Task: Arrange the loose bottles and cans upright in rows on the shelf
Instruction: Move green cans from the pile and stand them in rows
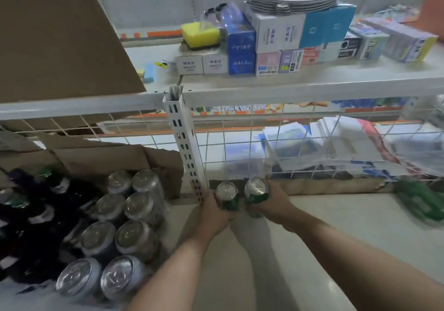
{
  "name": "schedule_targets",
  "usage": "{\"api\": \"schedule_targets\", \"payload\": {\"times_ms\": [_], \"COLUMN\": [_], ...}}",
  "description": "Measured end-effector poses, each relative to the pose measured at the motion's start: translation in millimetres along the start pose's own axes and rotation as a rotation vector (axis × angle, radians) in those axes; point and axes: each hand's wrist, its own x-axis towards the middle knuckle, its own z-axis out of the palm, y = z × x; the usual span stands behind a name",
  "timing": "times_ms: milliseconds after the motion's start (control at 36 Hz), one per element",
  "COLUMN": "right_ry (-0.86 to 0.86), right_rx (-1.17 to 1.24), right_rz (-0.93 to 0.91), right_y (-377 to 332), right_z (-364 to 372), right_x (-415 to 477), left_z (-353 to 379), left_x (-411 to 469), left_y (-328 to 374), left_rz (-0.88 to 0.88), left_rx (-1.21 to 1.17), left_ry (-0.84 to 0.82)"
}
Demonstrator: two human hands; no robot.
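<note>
**Two green cans, one per hand, at the back of the lower shelf**

Both hands are out over the pale lower shelf (pixel 324 226), close to its back edge. The left hand (pixel 213 212) has its fingers wrapped round a green can (pixel 227 197), silver top up. The right hand (pixel 274 205) grips a second green can (pixel 255 194) the same way, thumb and fingers curled round the body. The 2 cans sit side by side, nearly touching, just right of the white slotted post (pixel 185 142) and in front of the cardboard strip (pixel 324 187) along the back. Their bases are hidden by the hands, so can't tell if they're down on the shelf or held just above it.

Left of the post, silver cans (pixel 134 236) stand upright in 2 neat rows running front to back. Dark bottles (pixel 36 214) are packed in beside them, further left. At the far R end of the shelf is something green (pixel 420 205), too blurred to say if it's cans or a pack.

A white wire grid (pixel 240 147) backs the shelf, w/ plastic-wrapped packets (pixel 336 147) behind it. On the upper shelf (pixel 312 87) are stacked small boxes (pixel 278 34) and a yellow sponge (pixel 200 33). A big cardboard sheet (pixel 60 34) leans in at top left.
</note>
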Motion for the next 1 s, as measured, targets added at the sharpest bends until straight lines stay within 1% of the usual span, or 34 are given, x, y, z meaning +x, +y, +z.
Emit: {"api": "schedule_targets", "payload": {"times_ms": [83,194,389,472,528,611,667,778,861,1000], "right_ry": [-0.023,-0.028,-0.001,0.023,0.006,-0.021,-0.028,-0.038,-0.040,-0.041], "right_rx": [0.029,0.074,0.005,-0.031,-0.053,-0.011,0.044,0.011,-0.013,-0.016], "right_rz": [-0.024,-0.049,0.049,0.046,0.039,0.053,0.065,0.110,0.099,0.156], "right_y": [-4.1,-2.6,28.0,40.7,40.4,44.8,56.8,85.0,115.6,84.4], "right_z": [8.9,20.5,32.5,34.0,33.7,33.5,35.9,43.3,49.0,42.3], "right_x": [2.2,11.0,33.3,43.2,44.8,47.7,55.1,74.8,93.0,75.2], "left_z": [0.4,-3.2,-3.8,-3.1,-3.0,-1.2,-0.1,-0.3,0.1,0.0], "left_x": [6.6,17.0,22.4,18.0,18.7,18.9,20.2,21.0,23.4,27.6], "left_y": [0.3,2.1,1.3,2.7,0.2,-2.7,-5.0,-6.2,-9.3,-14.2], "left_rz": [0.040,0.104,0.121,0.138,0.143,0.155,0.152,0.182,0.170,0.128], "left_rx": [0.024,-0.008,-0.010,-0.028,-0.038,-0.056,-0.073,-0.102,-0.106,-0.107], "left_ry": [-0.014,-0.059,-0.073,-0.066,-0.070,-0.053,-0.046,-0.064,-0.068,-0.075]}}
